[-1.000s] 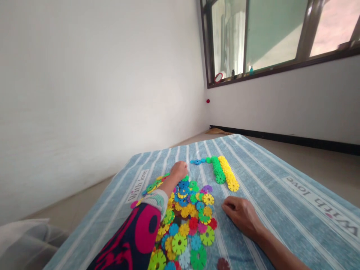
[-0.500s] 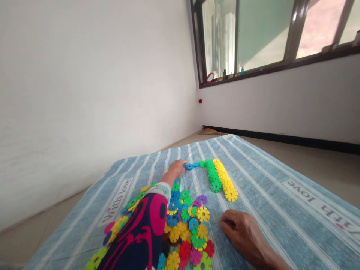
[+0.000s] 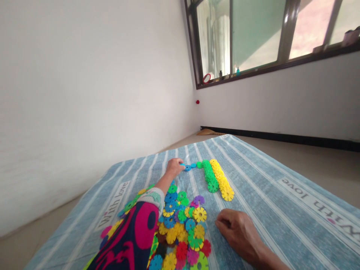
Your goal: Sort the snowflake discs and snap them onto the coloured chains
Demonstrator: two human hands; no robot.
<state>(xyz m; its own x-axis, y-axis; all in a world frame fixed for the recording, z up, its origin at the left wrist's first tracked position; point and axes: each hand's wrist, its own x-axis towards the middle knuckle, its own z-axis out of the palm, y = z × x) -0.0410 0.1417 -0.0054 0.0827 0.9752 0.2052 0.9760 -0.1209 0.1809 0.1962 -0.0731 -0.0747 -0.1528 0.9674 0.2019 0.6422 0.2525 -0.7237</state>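
Observation:
My left hand (image 3: 174, 166) reaches far forward over a blue striped cloth (image 3: 267, 195), its fingers closed on a blue toothed plastic disc (image 3: 187, 167) at the left end of a short blue row. Beside that row lie a green row of discs (image 3: 209, 175) and a yellow row of discs (image 3: 222, 180), side by side. A loose pile of many-coloured discs (image 3: 182, 221) lies near me, partly under my patterned left sleeve (image 3: 135, 236). My right hand (image 3: 239, 230) rests on the cloth to the right of the pile, fingers curled under, nothing visible in them.
The cloth carries the words "With love" (image 3: 317, 204) on both sides. A white wall stands at the left, and a window with a dark frame (image 3: 253, 41) at the far right. Small bottles and a red ring (image 3: 206, 78) sit on the sill. Bare floor surrounds the cloth.
My left hand has moved forward from the far edge of the pile to the short blue row and now touches a blue disc. My right hand has stayed put. The view has shifted slightly.

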